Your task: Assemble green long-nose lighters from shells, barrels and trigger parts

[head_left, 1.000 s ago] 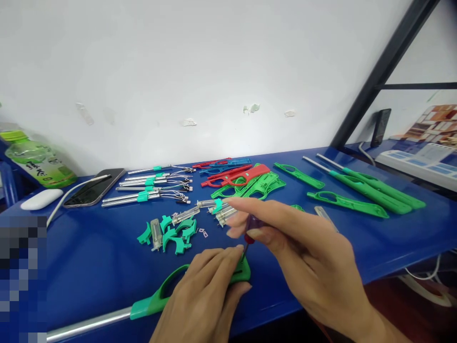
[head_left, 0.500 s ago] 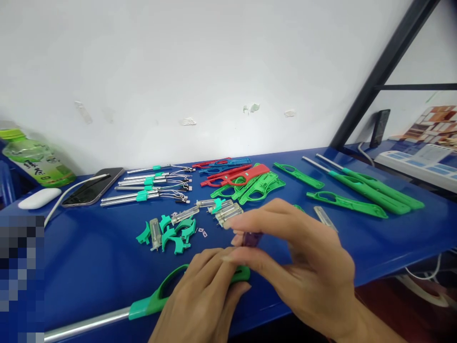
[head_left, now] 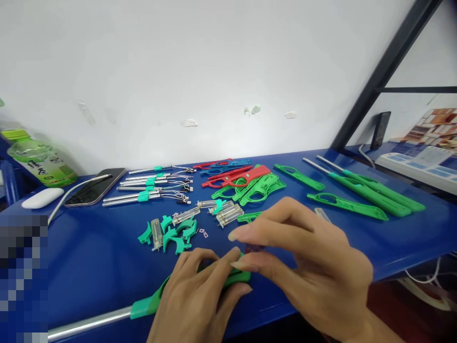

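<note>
My left hand is wrapped over the green handle of a long-reach lighter, pressing it to the blue table. Its silver barrel points to the left, and the handle's end shows beyond my fingers. Just right of it, my right hand is curled, with thumb and forefinger tips a little apart. A small dark purple piece sits between those fingers, mostly hidden, so its kind cannot be made out. Beyond my hands lie clear fuel tanks and teal triggers.
Several silver barrels with wires lie at the back left. Red handle shells and green handle shells are piled behind. Two green lighters rest at right. A phone, a white mouse-shaped object and a bottle stand left.
My right hand has shifted slightly right, and its thumb and forefinger have spread a little. The purple piece is less visible. My left hand stays on the lighter.
</note>
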The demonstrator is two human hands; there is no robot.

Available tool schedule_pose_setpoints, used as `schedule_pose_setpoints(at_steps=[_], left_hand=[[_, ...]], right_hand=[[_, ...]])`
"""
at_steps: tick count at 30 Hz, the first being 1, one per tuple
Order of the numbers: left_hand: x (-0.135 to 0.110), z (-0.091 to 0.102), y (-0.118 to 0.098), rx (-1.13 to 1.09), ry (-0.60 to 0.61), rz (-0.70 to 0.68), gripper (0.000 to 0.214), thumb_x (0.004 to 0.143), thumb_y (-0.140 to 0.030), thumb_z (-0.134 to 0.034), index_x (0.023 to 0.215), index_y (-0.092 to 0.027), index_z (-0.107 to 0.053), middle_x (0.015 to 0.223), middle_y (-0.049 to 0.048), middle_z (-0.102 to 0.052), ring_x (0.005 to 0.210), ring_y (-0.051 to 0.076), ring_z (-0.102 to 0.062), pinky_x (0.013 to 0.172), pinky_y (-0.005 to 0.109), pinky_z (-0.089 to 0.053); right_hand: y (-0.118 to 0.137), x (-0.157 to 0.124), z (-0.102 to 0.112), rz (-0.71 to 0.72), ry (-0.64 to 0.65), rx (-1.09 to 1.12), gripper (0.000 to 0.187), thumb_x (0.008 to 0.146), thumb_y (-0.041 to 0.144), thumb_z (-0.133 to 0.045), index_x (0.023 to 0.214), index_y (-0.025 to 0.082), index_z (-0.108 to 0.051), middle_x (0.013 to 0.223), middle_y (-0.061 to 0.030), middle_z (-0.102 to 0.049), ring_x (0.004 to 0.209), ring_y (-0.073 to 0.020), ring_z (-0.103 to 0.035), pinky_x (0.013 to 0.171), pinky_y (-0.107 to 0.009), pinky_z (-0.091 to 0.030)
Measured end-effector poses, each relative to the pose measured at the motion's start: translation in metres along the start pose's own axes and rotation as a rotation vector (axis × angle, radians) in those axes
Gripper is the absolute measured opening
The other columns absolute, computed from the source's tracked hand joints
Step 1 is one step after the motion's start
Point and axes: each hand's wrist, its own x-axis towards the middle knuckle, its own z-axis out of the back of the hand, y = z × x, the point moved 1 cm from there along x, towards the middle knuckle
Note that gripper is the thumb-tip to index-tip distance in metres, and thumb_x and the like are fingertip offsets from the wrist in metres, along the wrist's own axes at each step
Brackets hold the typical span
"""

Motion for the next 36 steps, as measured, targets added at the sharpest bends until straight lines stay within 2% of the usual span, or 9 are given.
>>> schedule_pose_setpoints(at_steps=[5, 10, 16, 21, 24, 28, 32, 34, 36], left_hand=[[0.0, -0.001, 0.001, -0.056, 0.047, 0.045, 0.027, 0.112, -0.039, -0.058, 0.138, -0.032, -0.06, 0.101, -0.0052, -0.08, 0.095, 0.022, -0.075, 0.079, 0.038, -0.065], [0.0, -0.002, 0.001, -0.076, 0.033, 0.048, 0.029, 0.11, -0.034, -0.062, 0.139, -0.033, -0.062, 0.107, -0.0032, -0.081, 0.102, 0.023, -0.075, 0.082, 0.037, -0.065], [0.0, -0.003, 0.001, -0.075, 0.043, 0.033, 0.036, 0.109, -0.031, -0.062, 0.145, -0.032, -0.058, 0.107, -0.0035, -0.082, 0.102, 0.024, -0.076, 0.079, 0.037, -0.068], [0.002, -0.003, 0.002, -0.068, 0.028, 0.026, 0.037, 0.108, -0.032, -0.066, 0.144, -0.03, -0.057, 0.103, -0.0038, -0.081, 0.098, 0.022, -0.076, 0.079, 0.033, -0.067], [0.002, -0.002, 0.001, -0.071, 0.03, 0.031, 0.035, 0.108, -0.032, -0.066, 0.142, -0.031, -0.058, 0.107, -0.0041, -0.082, 0.099, 0.022, -0.076, 0.079, 0.034, -0.067], [0.001, -0.001, 0.0, -0.054, 0.017, 0.022, 0.028, 0.109, -0.032, -0.061, 0.138, -0.032, -0.059, 0.115, -0.0038, -0.082, 0.105, 0.024, -0.076, 0.081, 0.037, -0.068], [0.004, -0.002, -0.001, -0.073, -0.003, 0.016, 0.027, 0.109, -0.03, -0.061, 0.135, -0.032, -0.059, 0.109, -0.004, -0.082, 0.101, 0.024, -0.076, 0.08, 0.036, -0.068], [0.004, -0.002, -0.001, -0.086, 0.015, 0.036, 0.033, 0.106, -0.027, -0.064, 0.138, -0.032, -0.059, 0.109, -0.0047, -0.082, 0.103, 0.024, -0.076, 0.082, 0.036, -0.068], [0.003, -0.002, -0.001, -0.101, 0.029, 0.058, 0.038, 0.105, -0.026, -0.066, 0.142, -0.032, -0.058, 0.112, -0.0047, -0.082, 0.106, 0.023, -0.075, 0.086, 0.035, -0.068]], right_hand=[[0.0, -0.003, 0.006, -0.055, 0.072, 0.004, 0.036, 0.106, 0.006, -0.063, 0.136, 0.022, -0.076, 0.131, -0.0004, -0.081, 0.118, -0.0123, -0.076, 0.105, -0.019, -0.061], [0.001, -0.001, 0.005, -0.069, 0.004, 0.005, 0.034, 0.101, 0.004, -0.071, 0.125, 0.026, -0.081, 0.108, 0.0004, -0.08, 0.089, -0.0114, -0.076, 0.079, -0.021, -0.066], [-0.001, 0.003, 0.004, -0.099, -0.035, -0.028, 0.027, 0.096, 0.011, -0.083, 0.118, 0.027, -0.083, 0.092, 0.0019, -0.074, 0.085, -0.012, -0.069, 0.078, -0.023, -0.064], [-0.001, 0.005, 0.012, -0.161, 0.084, -0.016, 0.035, 0.108, 0.011, -0.063, 0.134, 0.029, -0.077, 0.13, 0.0003, -0.08, 0.118, -0.0142, -0.076, 0.096, -0.022, -0.065], [0.0, 0.005, 0.011, -0.181, 0.104, 0.077, 0.036, 0.108, 0.009, -0.061, 0.131, 0.031, -0.079, 0.115, 0.0033, -0.084, 0.103, -0.0116, -0.08, 0.086, -0.019, -0.067], [0.003, 0.006, 0.0, -0.081, 0.03, 0.098, 0.021, 0.106, 0.012, -0.068, 0.116, 0.025, -0.082, 0.096, 0.0012, -0.078, 0.084, -0.0093, -0.074, 0.075, -0.017, -0.064], [0.004, 0.007, -0.004, -0.087, -0.032, -0.029, 0.007, 0.099, 0.022, -0.083, 0.105, 0.024, -0.082, 0.087, 0.0028, -0.076, 0.077, -0.0097, -0.069, 0.074, -0.018, -0.062], [0.004, 0.007, 0.0, -0.137, -0.079, -0.08, 0.012, 0.092, 0.026, -0.09, 0.101, 0.025, -0.082, 0.087, 0.0032, -0.076, 0.076, -0.0102, -0.069, 0.073, -0.02, -0.062], [0.002, 0.006, 0.004, -0.178, -0.062, -0.073, 0.013, 0.093, 0.026, -0.089, 0.104, 0.026, -0.083, 0.094, 0.0025, -0.079, 0.084, -0.0119, -0.074, 0.078, -0.021, -0.064]])
